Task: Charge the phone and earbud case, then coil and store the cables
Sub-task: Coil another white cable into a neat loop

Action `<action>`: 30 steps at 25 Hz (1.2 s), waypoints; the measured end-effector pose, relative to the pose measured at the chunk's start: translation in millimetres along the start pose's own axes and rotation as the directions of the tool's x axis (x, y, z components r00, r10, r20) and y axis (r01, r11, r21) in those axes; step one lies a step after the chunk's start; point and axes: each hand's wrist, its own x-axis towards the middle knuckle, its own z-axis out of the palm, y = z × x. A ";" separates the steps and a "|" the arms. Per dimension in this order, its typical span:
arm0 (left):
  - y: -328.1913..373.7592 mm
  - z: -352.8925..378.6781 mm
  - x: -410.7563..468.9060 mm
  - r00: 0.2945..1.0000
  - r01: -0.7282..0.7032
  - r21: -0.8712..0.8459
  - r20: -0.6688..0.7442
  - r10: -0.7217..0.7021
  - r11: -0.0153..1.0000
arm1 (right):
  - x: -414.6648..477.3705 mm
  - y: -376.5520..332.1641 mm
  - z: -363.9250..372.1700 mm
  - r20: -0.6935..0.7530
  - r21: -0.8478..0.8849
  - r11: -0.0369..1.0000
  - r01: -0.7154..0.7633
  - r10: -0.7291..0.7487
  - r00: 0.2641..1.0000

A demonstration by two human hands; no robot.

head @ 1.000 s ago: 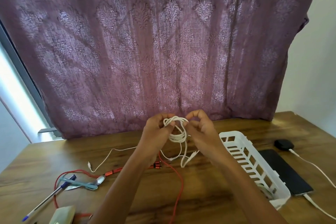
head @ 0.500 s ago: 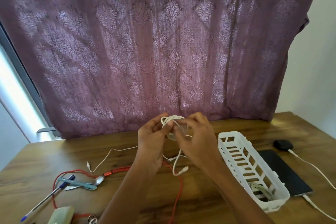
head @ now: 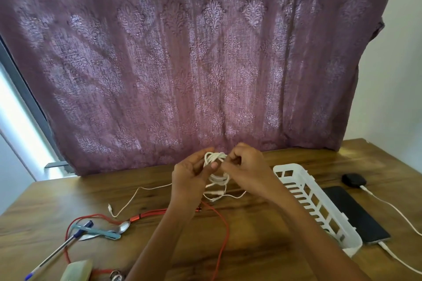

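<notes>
1. Head view, centre: both hands are raised above the wooden table, close together, in front of a purple patterned curtain.
2. Left hand is closed around the left side of a white cable coil, its thumb pressed onto the loops.
3. Right hand pinches the right side of the same coil, fingers curled in at the top of the bundle.
4. Several loops of the coil sit between the two hands; a loose tail with a plug end hangs below them toward the table.
5. A thin white cable lies on the table left of the hands, its small plug near the red cable.
6. A red cable runs across the table under the left forearm and curves down toward the near edge, well apart from the coil.
7. White slotted basket lies on the table just right of the right forearm, long side running toward the near edge; what is inside it cannot be made out.
8. Black phone lies flat just beside the basket on its right, with a white charging cable plugged into its near end.
9. Black earbud case sits beyond the phone, near it, with another white cable plugged into its right side and trailing off to the right.
10. At the lower left of the table lie a spoon, a blue pen and a pale block, all well apart from the hands.
</notes>
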 end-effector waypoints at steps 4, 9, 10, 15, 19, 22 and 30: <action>-1.3 -7.3 3.9 0.981 -0.188 0.301 0.012 0.193 0.935 | 0.3 -6.8 -11.4 0.191 0.447 0.837 -0.316 0.256 0.948; 6.5 -0.8 5.4 0.972 -0.117 0.223 -0.173 0.157 0.968 | 0.5 -1.0 -18.6 0.249 0.726 0.641 -0.251 0.095 0.964; 6.0 -1.3 7.1 0.966 -0.087 0.183 -0.223 0.128 0.979 | -2.0 0.1 -18.0 0.231 0.753 0.624 -0.207 0.044 0.972; 6.7 3.8 10.4 0.956 0.026 -0.025 -0.292 -0.032 0.999 | -14.9 5.7 6.4 -0.027 0.685 0.728 0.034 -0.022 0.999; 3.5 5.4 10.5 0.968 0.037 -0.011 -0.248 -0.039 0.999 | -10.3 1.2 4.3 -0.158 0.704 0.710 0.034 0.110 0.981; 0.3 -0.6 12.8 0.963 0.040 0.048 -0.269 -0.025 0.998 | -0.8 3.4 -13.6 -0.107 0.778 0.624 -0.068 0.238 0.965; 15.0 -4.2 11.8 0.965 0.138 -0.264 -0.180 -0.190 0.954 | 5.0 29.6 -14.8 -0.213 0.551 0.833 -0.037 0.183 0.960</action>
